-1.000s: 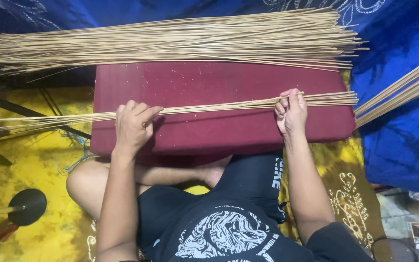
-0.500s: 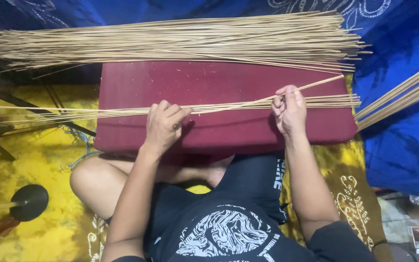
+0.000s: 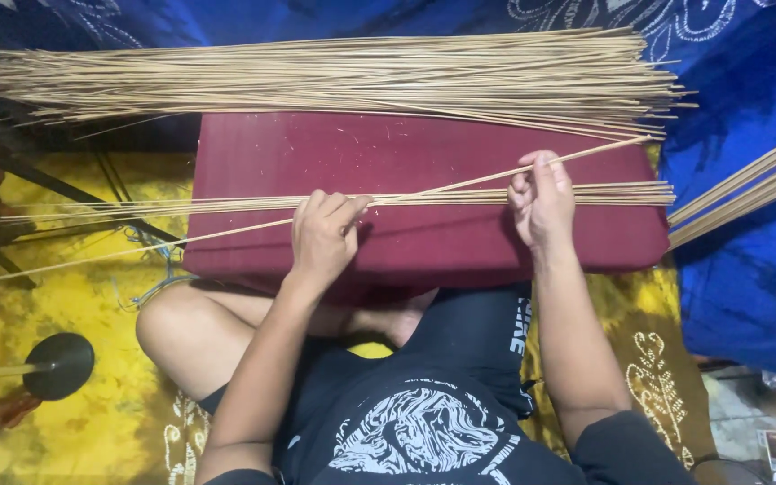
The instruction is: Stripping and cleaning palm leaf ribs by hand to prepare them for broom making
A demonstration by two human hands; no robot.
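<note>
One thin stick (image 3: 496, 178) is now pulled up slantwise out of the small flat row of sticks (image 3: 460, 195) on the red cushion (image 3: 424, 238). It is pinched by the right hand (image 3: 541, 199). The row is pressed down by the curled left hand (image 3: 323, 235), moved closer in. Behind the cushion, a big stick pile (image 3: 334, 76) is laid.

Both hands (image 3: 325, 235) (image 3: 542, 199) on thin sticks (image 3: 460, 192) across maroon cushion (image 3: 424, 153), perhaps 1 lifted.
</note>
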